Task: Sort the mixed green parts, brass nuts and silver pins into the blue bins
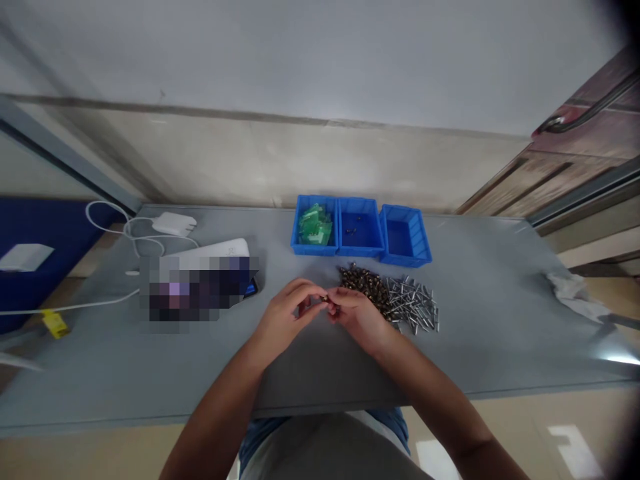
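The left hand [287,313] and the right hand [357,320] are together, their fingertips meeting and pinching a tiny brass-coloured metal part [324,298] above the middle of the grey tabletop [320,373]. The part is too small to make out in detail. With a piece this small, a firm fingertip pinch from both sides and the hands kept close together seem the steadiest way to work.

Just beside the right hand lies a loose heap of small dark bronze-coloured metal fasteners [365,285], touching a scattered pile of silver metal pins [413,303]. Near the far edge stand three rectangular blue plastic bins side by side: the left blue bin [294,230] holds green plastic parts [315,225], the middle blue bin [359,250] a few small dark pieces, and the right blue bin [406,257] is angled slightly. Toward the left edge sit a white power adapter [174,224] and a white cable [107,213]. A crumpled white cloth [573,293] lies at the right edge.
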`<action>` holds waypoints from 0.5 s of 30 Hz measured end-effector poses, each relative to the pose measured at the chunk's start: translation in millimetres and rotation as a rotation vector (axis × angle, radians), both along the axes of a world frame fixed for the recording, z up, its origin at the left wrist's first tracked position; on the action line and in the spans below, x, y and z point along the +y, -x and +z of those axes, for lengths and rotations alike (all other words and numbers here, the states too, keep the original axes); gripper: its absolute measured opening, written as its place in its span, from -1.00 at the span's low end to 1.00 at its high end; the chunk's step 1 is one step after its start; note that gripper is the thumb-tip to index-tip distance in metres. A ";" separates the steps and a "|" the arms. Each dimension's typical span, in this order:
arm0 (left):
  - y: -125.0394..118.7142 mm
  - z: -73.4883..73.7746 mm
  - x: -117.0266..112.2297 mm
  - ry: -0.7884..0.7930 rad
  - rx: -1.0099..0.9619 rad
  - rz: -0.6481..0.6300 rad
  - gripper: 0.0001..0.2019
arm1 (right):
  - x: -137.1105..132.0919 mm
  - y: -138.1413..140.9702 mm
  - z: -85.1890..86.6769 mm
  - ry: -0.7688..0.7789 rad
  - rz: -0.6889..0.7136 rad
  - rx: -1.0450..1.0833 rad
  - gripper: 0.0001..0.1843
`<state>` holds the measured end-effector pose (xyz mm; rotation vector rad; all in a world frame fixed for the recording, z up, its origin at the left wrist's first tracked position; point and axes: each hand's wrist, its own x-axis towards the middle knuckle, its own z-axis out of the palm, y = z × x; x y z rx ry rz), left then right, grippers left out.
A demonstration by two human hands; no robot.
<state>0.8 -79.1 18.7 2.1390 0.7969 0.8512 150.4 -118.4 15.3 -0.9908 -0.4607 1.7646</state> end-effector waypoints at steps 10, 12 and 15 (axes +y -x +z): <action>0.3 -0.1 2.1 0.010 -0.020 0.061 -0.89 | 0.8 1.3 -4.4 -0.048 -0.036 -0.101 -0.92; 0.2 -1.2 2.3 0.034 -0.012 0.076 -0.88 | 0.0 1.6 -2.1 -0.113 -0.114 -0.259 -0.90; 0.0 -3.1 3.1 0.080 0.028 0.115 -0.89 | -3.5 2.7 2.0 -0.266 -0.229 -0.566 -0.90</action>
